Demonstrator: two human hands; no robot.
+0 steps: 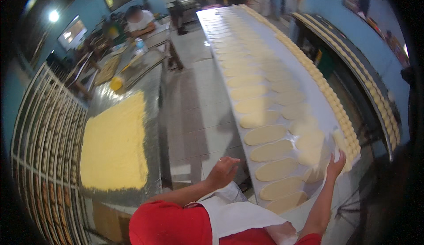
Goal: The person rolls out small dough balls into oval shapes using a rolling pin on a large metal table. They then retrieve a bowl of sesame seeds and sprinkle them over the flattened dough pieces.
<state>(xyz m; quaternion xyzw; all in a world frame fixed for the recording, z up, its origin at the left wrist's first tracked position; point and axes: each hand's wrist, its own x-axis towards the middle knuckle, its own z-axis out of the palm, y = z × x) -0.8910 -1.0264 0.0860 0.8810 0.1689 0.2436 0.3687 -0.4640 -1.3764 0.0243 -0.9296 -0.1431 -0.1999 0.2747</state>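
Observation:
Long flat ovals of pale dough (pixel 270 170) lie in rows on a long white-topped table (pixel 247 178) to my right. My right hand (pixel 335 164) is at this table's right side, its thumb and fingers closed on the near end of a pale cylinder (pixel 339 140) that looks like a rolling pin. Beside the cylinder runs a row of small dough pieces (pixel 342 121) along the edge. My left hand (pixel 224 172) hangs over the gap left of the table, fingers loosely bent and apart, with nothing visible in it.
On the left, a metal table (pixel 154 156) bears a wide yellow sheet (pixel 115 143) and a yellow container (pixel 116 83). A slatted rack (pixel 48 148) stands beside it. More dough pieces line a dark shelf (pixel 353 68) at right. Two people are farther back.

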